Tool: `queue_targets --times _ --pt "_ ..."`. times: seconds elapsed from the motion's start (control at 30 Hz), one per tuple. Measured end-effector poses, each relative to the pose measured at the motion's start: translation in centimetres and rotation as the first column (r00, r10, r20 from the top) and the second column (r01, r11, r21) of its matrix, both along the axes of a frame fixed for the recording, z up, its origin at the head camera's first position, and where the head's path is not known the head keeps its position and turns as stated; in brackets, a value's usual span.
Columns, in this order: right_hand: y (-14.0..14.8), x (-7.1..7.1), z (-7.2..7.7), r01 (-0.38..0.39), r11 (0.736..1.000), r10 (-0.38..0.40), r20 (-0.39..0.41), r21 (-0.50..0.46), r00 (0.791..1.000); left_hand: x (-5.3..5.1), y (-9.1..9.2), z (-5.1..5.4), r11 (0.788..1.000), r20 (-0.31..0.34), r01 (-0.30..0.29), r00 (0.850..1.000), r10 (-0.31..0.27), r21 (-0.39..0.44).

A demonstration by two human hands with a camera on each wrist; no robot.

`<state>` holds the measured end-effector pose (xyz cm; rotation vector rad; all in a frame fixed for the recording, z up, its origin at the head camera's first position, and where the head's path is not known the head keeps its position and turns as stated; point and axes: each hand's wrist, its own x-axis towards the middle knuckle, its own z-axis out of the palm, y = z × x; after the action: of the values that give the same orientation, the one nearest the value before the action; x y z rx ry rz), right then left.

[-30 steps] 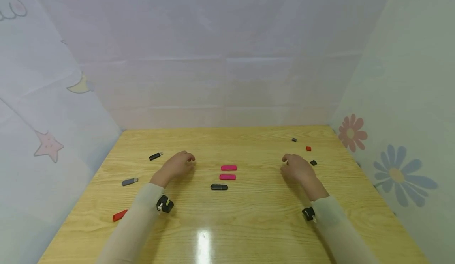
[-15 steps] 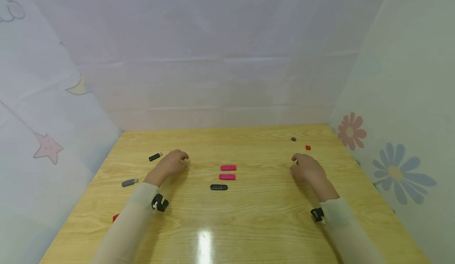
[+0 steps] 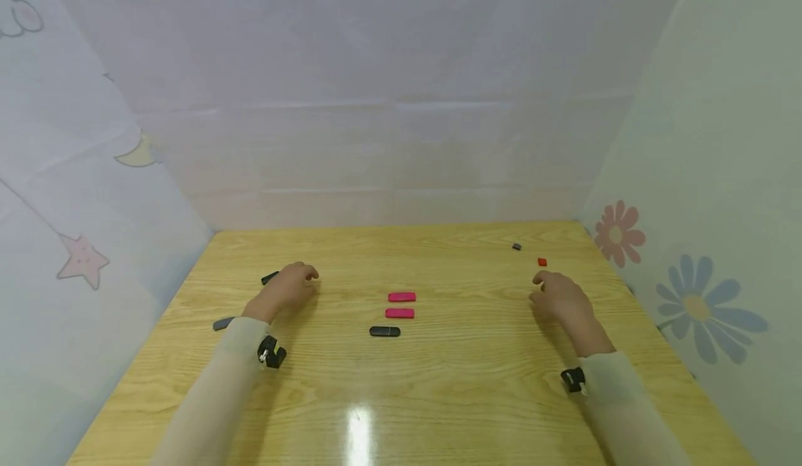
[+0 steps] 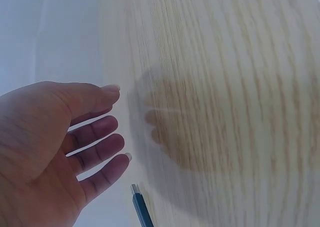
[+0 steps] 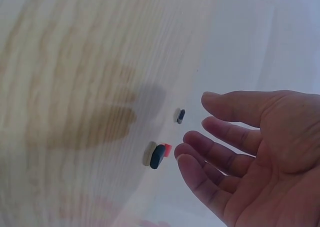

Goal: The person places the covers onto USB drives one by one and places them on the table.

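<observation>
My left hand [image 3: 285,290] hovers over the left of the table, fingers loosely bent and holding nothing. Close beside it lies a black USB stick [image 3: 269,278], partly covered by the hand; in the left wrist view a dark USB stick [image 4: 143,208] shows its metal plug. A grey USB stick [image 3: 222,324] is half hidden by the left sleeve. Two pink USB sticks [image 3: 402,297] and a black one [image 3: 385,331] lie in the middle. My right hand [image 3: 564,300], also relaxed and bare of any object, is near a black cap [image 5: 158,157], a red cap [image 3: 541,262] and a grey cap [image 3: 516,246].
All the pieces lie flat on a wooden table [image 3: 438,396]. Pale printed sheets hang at the back [image 3: 395,138] and on both sides. Small black cameras sit on the wrists, one on the left cuff [image 3: 271,352]. Light glares near the front.
Both hands have moved outward, the left one leftward and the right one rightward. The left sleeve now covers the red USB stick, and the right hand hides the black cap in the head view.
</observation>
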<state>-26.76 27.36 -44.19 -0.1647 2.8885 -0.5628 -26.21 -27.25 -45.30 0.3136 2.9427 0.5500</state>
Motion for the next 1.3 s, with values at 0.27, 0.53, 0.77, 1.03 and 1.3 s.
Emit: queue_targets --times 0.27,0.53,0.77,1.03,1.3 --pt "0.5 0.1 0.0 0.029 0.999 -0.029 -0.001 0.018 1.0 -0.6 -1.4 -0.3 1.0 0.003 -0.013 1.0 0.013 -0.014" --pt "1.3 0.3 0.4 0.05 0.999 -0.049 -0.007 0.014 0.999 -0.6 -2.8 0.2 0.998 -0.006 -0.064 0.998 0.064 -0.018" --pt "2.3 -0.1 0.3 0.078 0.997 -0.078 0.037 0.0 0.996 -0.5 -3.7 0.4 0.996 0.01 -0.085 0.996 0.085 -0.007" --pt "2.4 -0.4 -0.1 0.064 0.998 -0.064 0.031 0.001 0.997 -0.4 -4.5 0.3 0.994 0.008 -0.105 0.994 0.105 -0.018" --pt "2.7 -0.7 -0.7 0.072 0.997 -0.072 0.012 0.004 0.997 -0.6 -4.9 0.3 0.993 0.01 -0.116 0.993 0.116 -0.022"
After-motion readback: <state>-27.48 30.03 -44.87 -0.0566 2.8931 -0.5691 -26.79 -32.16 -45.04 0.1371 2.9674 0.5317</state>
